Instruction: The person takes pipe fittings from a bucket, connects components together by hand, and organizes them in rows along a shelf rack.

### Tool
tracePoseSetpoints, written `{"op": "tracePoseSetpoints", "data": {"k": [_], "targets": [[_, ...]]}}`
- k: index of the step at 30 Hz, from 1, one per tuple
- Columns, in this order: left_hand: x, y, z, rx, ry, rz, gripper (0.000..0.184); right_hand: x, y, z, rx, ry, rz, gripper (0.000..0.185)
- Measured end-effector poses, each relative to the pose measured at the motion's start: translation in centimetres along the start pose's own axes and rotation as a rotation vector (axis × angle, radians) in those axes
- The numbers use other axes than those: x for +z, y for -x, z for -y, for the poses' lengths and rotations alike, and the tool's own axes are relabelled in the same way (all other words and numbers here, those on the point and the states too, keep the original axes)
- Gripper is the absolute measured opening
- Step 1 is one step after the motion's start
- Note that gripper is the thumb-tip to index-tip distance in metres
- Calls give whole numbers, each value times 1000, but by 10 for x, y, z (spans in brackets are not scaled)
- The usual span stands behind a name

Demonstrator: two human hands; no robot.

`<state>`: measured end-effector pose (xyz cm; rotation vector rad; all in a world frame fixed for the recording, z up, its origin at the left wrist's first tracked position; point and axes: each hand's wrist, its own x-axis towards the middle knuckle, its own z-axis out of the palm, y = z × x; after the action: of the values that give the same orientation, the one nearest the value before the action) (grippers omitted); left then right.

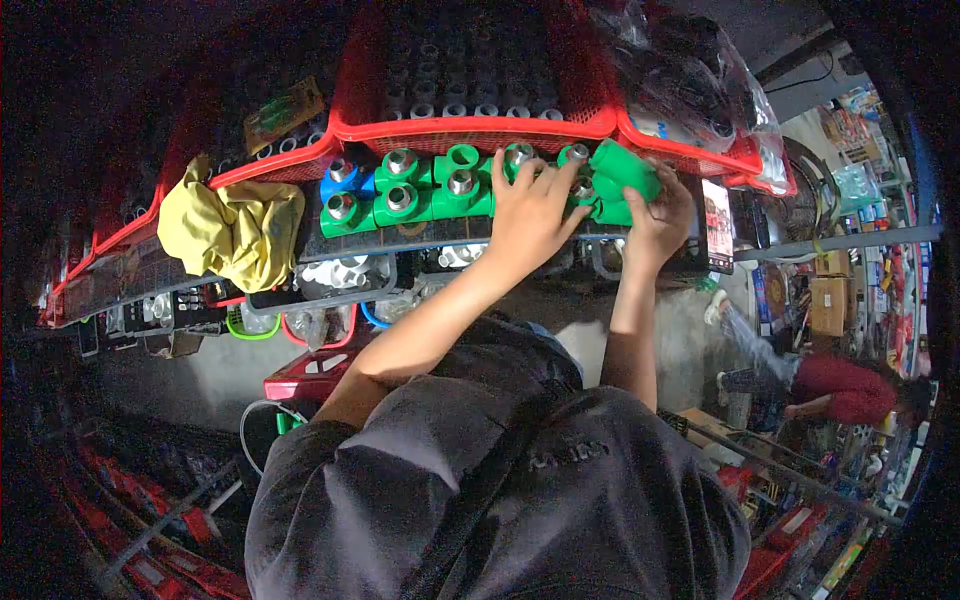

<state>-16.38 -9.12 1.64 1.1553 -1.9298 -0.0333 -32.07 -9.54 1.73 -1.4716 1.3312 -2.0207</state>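
Note:
Green plastic pipe fittings (401, 202), several with threaded metal inserts, stand in two rows on a shelf, with a blue fitting (342, 178) at the left end. My left hand (537, 213) rests over the right part of these rows, its fingers spread across the tops of the fittings. At the right end, my right hand (662, 218) is closed around a green pipe tee (622, 166), which is tilted above the row. Some fittings beneath both hands are partly hidden.
Behind the rows stands a red basket (470, 128) holding pale-rimmed round parts. A crumpled yellow cloth (232, 228) hangs over the shelf at left. Below are a green basket (253, 322) and a red case (305, 372). A person in a red top (848, 388) bends at far right.

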Motion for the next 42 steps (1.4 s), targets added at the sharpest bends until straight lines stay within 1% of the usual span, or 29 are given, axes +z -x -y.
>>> {"op": "tracePoseSetpoints", "data": {"k": [1, 5, 7, 8, 10, 13, 17, 19, 20, 22, 23, 25, 29, 32, 34, 37, 42], "targets": [[0, 0, 1, 6, -8, -2, 59, -1, -2, 5, 4, 104, 68, 41], [-1, 0, 1, -14, -29, 19, 65, 2, -8, 5, 37, 48, 124, 42], [0, 0, 0, -34, -18, -3, 71, 3, -10, 5, -109, 16, 145, 41], [0, 0, 0, -33, -18, -4, 71, 4, -12, 5, -110, 16, 145, 41], [0, 0, 0, -45, -12, -8, 75, 6, -13, 5, -66, -86, 177, 39], [2, 1, 1, -58, -17, -1, 79, 17, -10, 14, -41, -158, 181, 39], [4, 3, 2, -37, -23, -29, 81, 19, -7, 12, -3, -112, 159, 40], [4, 2, 3, -32, -5, -30, 83, 13, -11, 7, -253, 360, 247, 42], [3, 2, 2, -32, -6, -29, 83, 10, -13, 7, -253, 359, 247, 42], [2, 1, 1, -50, -18, -3, 84, 8, -15, 8, -399, 532, 272, 44], [2, 1, 1, -50, -18, -5, 84, 8, -14, 9, -400, 531, 272, 44], [1, 1, 1, -49, -32, 8, 85, 11, -9, 10, 56, 6, 201, 45], [0, 1, 0, -52, -43, 19, 84, 12, -7, 8, 75, -31, 213, 46], [-1, 0, -1, -40, -43, 29, 81, 12, -7, 5, 22, 31, 230, 48], [-2, -1, -2, -52, -38, 44, 79, 12, -10, 0, -61, 46, 263, 51], [-3, -1, -2, -57, -31, 41, 78, 12, -9, 6, -6, 55, 269, 52], [-1, 2, 1, -43, -17, 13, 77, 9, -10, 1, 6, 48, 262, 53]]}}
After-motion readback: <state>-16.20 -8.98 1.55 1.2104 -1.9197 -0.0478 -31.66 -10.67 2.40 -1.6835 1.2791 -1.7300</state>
